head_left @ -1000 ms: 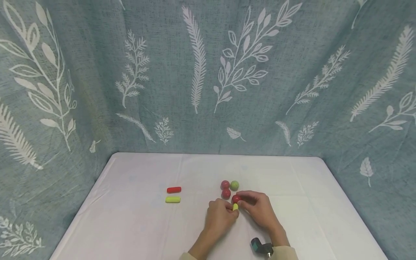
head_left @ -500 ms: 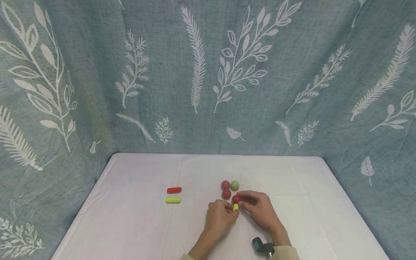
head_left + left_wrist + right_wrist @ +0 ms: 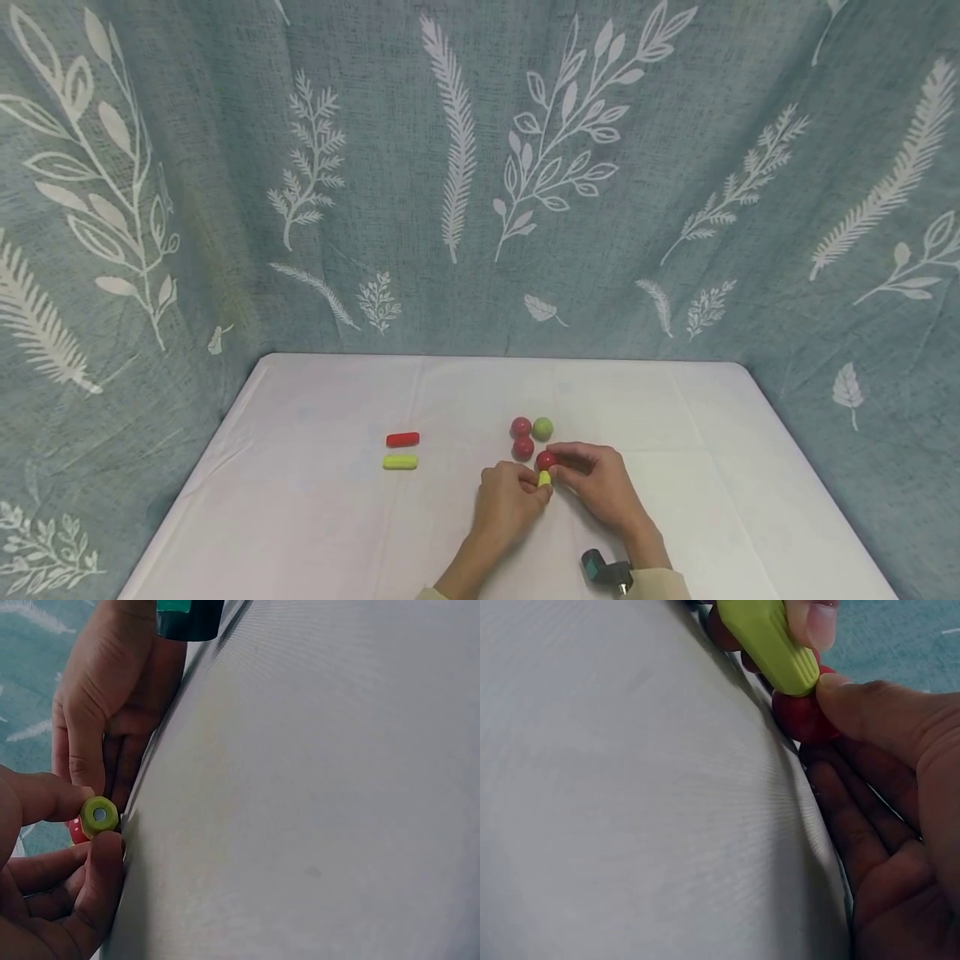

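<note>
Between the thumb and fingers of my left hand (image 3: 510,504) is a yellow-green magnetic rod (image 3: 90,804), ribbed and faceted, with a round grey inset in its end. My right hand (image 3: 603,483) pinches a shiny red ball (image 3: 802,718) low over the cloth. In the right wrist view, the far end of the rod (image 3: 772,645) meets the ball. The other fingers of the right hand (image 3: 900,847) extend beside the white surface. Just behind the hands lie two red balls (image 3: 522,448) and a green ball (image 3: 542,428), grouped together.
To the left, a red rod (image 3: 402,439) and another yellow-green rod (image 3: 401,462) lie side by side on the white-covered table (image 3: 300,517). A dark wrist device (image 3: 606,572) is by the right sleeve. Behind the table hangs a blue-green leaf-patterned curtain (image 3: 375,167).
</note>
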`<state>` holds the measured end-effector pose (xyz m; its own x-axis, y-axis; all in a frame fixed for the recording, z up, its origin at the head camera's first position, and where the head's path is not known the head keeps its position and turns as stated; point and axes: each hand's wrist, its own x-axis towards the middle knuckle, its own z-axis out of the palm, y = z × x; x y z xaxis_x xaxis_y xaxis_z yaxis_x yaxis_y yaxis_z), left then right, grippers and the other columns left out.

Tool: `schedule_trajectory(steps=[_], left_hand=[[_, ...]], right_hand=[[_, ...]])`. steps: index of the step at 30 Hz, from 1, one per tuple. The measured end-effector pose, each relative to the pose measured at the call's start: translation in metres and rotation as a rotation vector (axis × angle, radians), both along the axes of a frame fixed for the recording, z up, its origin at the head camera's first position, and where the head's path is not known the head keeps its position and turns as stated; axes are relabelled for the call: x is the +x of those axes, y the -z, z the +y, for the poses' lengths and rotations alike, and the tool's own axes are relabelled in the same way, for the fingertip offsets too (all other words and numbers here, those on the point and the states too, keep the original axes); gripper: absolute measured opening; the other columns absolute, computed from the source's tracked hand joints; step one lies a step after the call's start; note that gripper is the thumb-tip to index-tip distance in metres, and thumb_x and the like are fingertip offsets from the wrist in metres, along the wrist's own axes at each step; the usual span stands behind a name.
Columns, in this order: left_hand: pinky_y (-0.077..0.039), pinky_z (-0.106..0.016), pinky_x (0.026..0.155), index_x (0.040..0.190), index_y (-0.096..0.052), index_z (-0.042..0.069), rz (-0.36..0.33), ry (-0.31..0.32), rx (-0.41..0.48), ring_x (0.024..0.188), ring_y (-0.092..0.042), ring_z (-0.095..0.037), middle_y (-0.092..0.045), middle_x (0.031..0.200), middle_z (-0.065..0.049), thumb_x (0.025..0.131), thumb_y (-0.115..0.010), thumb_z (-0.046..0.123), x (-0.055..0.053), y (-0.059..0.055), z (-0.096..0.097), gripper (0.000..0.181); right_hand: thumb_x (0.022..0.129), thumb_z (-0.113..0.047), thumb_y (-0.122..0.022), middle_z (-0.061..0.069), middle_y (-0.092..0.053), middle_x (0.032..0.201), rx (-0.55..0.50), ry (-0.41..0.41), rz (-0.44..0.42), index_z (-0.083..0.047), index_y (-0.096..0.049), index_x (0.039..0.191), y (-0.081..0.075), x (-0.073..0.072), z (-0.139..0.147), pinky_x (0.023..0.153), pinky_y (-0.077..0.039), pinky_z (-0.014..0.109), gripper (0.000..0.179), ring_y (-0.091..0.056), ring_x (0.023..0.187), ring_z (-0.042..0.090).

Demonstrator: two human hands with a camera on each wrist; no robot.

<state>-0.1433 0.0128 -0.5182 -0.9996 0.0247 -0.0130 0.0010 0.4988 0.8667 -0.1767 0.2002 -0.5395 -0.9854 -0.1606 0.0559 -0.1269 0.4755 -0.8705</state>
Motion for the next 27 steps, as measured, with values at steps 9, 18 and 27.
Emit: schedule_trajectory(steps=[9,18,27], left_hand=[[-0.055,-0.025,0.059,0.086,-0.082,0.004,0.047,0.011,0.043,0.064,-0.066,-0.006,-0.076,0.072,0.002,0.087,-0.091,0.021,0.001,0.004,-0.003,0.018],[-0.052,-0.024,0.060,0.088,-0.082,0.007,-0.026,0.027,0.050,0.063,-0.064,-0.007,-0.073,0.071,0.004,0.088,-0.090,0.018,0.000,-0.001,-0.006,0.014],[-0.059,-0.028,0.069,0.099,-0.082,0.012,-0.042,-0.067,0.106,0.073,-0.071,-0.009,-0.077,0.082,0.004,0.092,-0.087,0.020,-0.014,-0.005,-0.025,0.011]], right_hand=[[0.091,-0.010,-0.088,-0.008,-0.084,0.113,0.020,0.046,0.020,-0.024,-0.084,0.116,-0.005,-0.008,0.005,0.106,-0.059,0.037,0.029,-0.078,0.115,0.015],[0.094,-0.012,-0.086,-0.005,-0.084,0.116,-0.007,0.053,-0.004,-0.022,-0.083,0.120,-0.002,-0.017,0.010,0.107,-0.059,0.038,0.028,-0.077,0.119,0.018],[0.096,-0.014,-0.084,-0.004,-0.083,0.120,-0.014,0.056,-0.020,-0.022,-0.083,0.121,-0.001,-0.019,0.013,0.110,-0.058,0.042,0.027,-0.076,0.123,0.020]])
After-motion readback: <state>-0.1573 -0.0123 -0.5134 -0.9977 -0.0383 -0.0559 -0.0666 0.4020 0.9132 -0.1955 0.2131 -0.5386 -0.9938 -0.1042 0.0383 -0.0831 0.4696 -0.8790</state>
